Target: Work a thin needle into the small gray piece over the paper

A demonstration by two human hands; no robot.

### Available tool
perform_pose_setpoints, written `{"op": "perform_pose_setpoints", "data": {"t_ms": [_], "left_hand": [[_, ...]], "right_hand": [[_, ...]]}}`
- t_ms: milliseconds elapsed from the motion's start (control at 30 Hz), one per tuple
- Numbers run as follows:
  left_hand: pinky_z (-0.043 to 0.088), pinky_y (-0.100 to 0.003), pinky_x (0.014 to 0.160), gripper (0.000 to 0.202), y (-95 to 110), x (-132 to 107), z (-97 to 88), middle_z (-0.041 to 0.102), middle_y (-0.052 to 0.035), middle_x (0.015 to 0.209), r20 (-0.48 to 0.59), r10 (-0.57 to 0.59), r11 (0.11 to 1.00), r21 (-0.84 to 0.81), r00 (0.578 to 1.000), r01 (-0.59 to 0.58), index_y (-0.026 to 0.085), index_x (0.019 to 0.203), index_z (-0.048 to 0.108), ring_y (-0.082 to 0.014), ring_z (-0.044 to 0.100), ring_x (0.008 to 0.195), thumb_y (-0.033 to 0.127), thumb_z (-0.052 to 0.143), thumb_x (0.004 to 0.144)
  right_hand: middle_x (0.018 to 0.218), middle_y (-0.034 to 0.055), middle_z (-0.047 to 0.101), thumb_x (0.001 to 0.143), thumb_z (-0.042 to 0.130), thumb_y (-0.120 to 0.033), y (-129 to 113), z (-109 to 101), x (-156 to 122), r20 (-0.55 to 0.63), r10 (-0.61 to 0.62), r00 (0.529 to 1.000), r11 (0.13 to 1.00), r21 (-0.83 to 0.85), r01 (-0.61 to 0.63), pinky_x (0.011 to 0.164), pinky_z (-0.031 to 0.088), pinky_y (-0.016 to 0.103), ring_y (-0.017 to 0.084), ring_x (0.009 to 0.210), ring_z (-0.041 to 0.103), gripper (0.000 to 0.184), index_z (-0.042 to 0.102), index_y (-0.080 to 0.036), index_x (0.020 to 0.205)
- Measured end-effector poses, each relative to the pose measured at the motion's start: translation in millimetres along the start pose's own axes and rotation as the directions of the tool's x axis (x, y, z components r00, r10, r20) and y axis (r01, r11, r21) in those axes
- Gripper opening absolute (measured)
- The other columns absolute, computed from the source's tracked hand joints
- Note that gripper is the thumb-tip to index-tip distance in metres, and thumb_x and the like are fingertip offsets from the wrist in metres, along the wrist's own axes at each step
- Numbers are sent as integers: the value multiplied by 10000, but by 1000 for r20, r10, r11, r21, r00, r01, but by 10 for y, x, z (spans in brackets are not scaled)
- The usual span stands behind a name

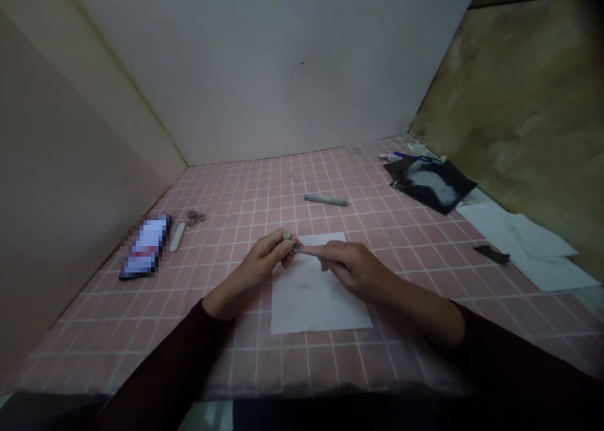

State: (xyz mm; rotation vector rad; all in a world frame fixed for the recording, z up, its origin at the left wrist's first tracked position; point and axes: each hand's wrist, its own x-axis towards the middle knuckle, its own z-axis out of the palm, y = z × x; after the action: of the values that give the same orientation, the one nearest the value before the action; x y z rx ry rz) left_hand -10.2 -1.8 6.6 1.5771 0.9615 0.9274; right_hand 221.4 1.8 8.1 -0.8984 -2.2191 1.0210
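My left hand [259, 266] pinches a small grey lump, probably modelling clay [286, 235], between its fingertips. My right hand [352, 270] reaches across with its extended forefinger touching the left fingertips, though I cannot tell whether it grips anything. Both hands hover over a white paper sheet [316, 299] lying on the pink tiled surface [302, 368]. A grey clay roll [325, 199] lies beyond the sheet, apart from both hands.
To the left lie a pixelated phone [146, 247], a pale flat stick [177, 237] and small scissors [195, 218]. At the back right is a black bag with white material [431, 185]. White papers [523, 245] and a black scrap [491, 254] lie at right, below walls.
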Motion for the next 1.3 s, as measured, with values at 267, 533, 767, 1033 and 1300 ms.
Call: {"op": "perform_pose_setpoints", "data": {"t_ms": [267,533,767,1033,1300], "left_hand": [[401,-264,703,201,-13,-18,35,537,-8,854,-49,39,994,104,998,-34,175,995,570,-124,486,755,368,525,965],[399,-271,686,231,-37,-6,12,510,-10,843,19,64,998,12,998,-64,162,1011,569,-121,477,723,380,505,973],[375,-259,646,243,-62,19,19,486,9,779,-3,-20,1000,8,1000,20,162,921,553,-112,440,672,401,523,956],[423,-289,767,183,13,-24,30,555,-40,946,-19,134,989,65,991,-132,178,1043,571,-148,520,845,329,567,940],[382,-271,645,264,-35,21,16,495,-3,779,-2,-15,1000,-4,1000,15,156,915,562,-118,449,670,411,507,957]], "right_hand": [[710,3,573,946,452,-262,5,-3,20,146,148,978,926,329,-188,538,361,229,95,529,414,424,641,-196,1320],[749,19,602,939,459,-234,15,-16,24,93,76,993,975,204,-93,623,425,256,115,613,503,405,671,-215,1284],[793,39,612,910,423,-143,10,59,-9,-1,-26,1000,995,-94,26,721,454,305,155,720,553,481,651,-250,1320],[689,-16,553,957,466,-344,9,-60,51,270,245,931,825,447,-347,436,281,208,67,432,289,460,589,-202,1377],[827,47,631,906,428,-144,29,66,-25,-29,-46,999,976,-216,38,726,461,306,167,738,570,487,651,-273,1320]]}}
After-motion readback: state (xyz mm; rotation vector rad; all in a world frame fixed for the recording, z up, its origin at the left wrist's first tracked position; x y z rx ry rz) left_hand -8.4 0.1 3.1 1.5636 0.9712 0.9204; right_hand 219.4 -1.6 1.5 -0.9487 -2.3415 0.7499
